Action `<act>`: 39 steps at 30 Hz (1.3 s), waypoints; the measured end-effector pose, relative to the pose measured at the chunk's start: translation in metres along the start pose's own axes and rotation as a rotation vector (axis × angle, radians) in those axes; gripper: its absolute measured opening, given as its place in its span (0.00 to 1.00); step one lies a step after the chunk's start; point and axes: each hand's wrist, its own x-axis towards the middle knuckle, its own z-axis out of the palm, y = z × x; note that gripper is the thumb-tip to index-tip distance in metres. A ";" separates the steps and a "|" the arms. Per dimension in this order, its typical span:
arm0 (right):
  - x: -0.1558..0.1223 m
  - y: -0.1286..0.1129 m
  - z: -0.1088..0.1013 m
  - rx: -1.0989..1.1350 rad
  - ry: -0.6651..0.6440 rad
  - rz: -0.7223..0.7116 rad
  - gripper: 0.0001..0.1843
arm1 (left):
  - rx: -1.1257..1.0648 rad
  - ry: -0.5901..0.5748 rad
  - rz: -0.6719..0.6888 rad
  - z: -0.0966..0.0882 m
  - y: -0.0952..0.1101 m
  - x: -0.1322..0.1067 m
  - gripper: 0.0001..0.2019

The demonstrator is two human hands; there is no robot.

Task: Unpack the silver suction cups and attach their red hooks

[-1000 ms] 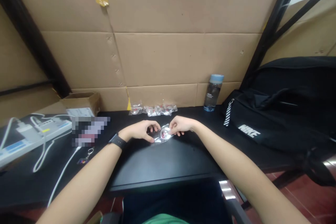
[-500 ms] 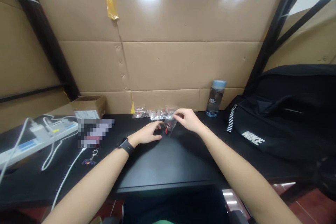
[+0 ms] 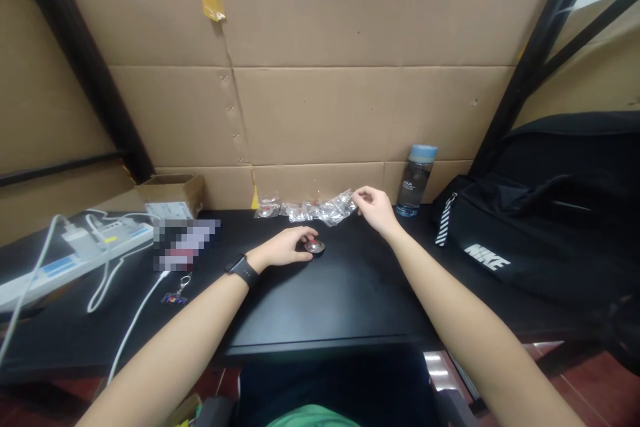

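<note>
My left hand (image 3: 287, 246), with a black watch on its wrist, has its thumb and fingers curved around the left edge of a small round metallic disc (image 3: 315, 248) with red on top. The disc lies at the table surface, and its finer details are too small to make out. Up and to the right, my right hand (image 3: 375, 208) pinches the corner of a crinkled clear plastic bag (image 3: 339, 208). Beside that bag, other small clear packets (image 3: 300, 211) with bits of red lie along the back of the table.
A water bottle (image 3: 416, 181) with a blue cap stands at the back right, next to a black bag (image 3: 540, 220). On the left are a power strip (image 3: 85, 260) with white cables, a small cardboard box (image 3: 173, 195) and a keychain (image 3: 175, 295). Cardboard (image 3: 320, 113) walls the back.
The disc, with its red part, is out of the plastic bag and at my left hand. My right hand has moved up and right with the bag, pulling it away.
</note>
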 end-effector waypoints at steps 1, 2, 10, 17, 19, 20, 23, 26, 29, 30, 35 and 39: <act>0.000 0.002 0.001 0.031 -0.023 0.033 0.15 | -0.066 0.028 -0.035 0.002 0.000 0.001 0.33; 0.000 0.003 0.002 0.066 -0.051 0.062 0.16 | -0.147 0.065 -0.071 0.004 0.001 0.002 0.36; -0.015 -0.001 0.027 0.217 -0.324 0.147 0.19 | -0.707 0.373 -0.249 0.001 0.016 0.010 0.32; -0.018 0.002 0.034 0.170 -0.389 0.167 0.19 | -0.725 0.225 -0.242 -0.016 0.012 0.003 0.21; -0.018 0.003 0.033 0.171 -0.400 0.172 0.20 | -0.659 0.159 -0.219 -0.018 0.010 0.003 0.20; -0.018 0.003 0.033 0.174 -0.407 0.173 0.21 | -0.637 0.130 -0.217 -0.019 0.009 0.002 0.20; -0.019 0.004 0.032 0.177 -0.460 0.161 0.21 | -0.620 0.108 -0.277 -0.022 0.011 0.001 0.22; -0.020 0.003 0.033 0.189 -0.551 0.135 0.20 | -0.588 0.071 -0.311 -0.029 0.013 -0.003 0.22; -0.021 0.002 0.034 0.205 -0.588 0.131 0.21 | -0.511 -0.033 -0.278 -0.039 0.011 -0.006 0.22; -0.022 0.001 0.034 0.207 -0.580 0.134 0.22 | -0.497 -0.043 -0.277 -0.042 0.008 -0.007 0.21; -0.020 0.001 0.031 0.184 -0.533 0.162 0.20 | -0.542 0.343 -0.397 -0.065 -0.016 -0.012 0.22; -0.019 0.000 0.029 0.157 -0.563 0.162 0.19 | -0.577 0.659 -0.548 -0.083 -0.044 -0.022 0.24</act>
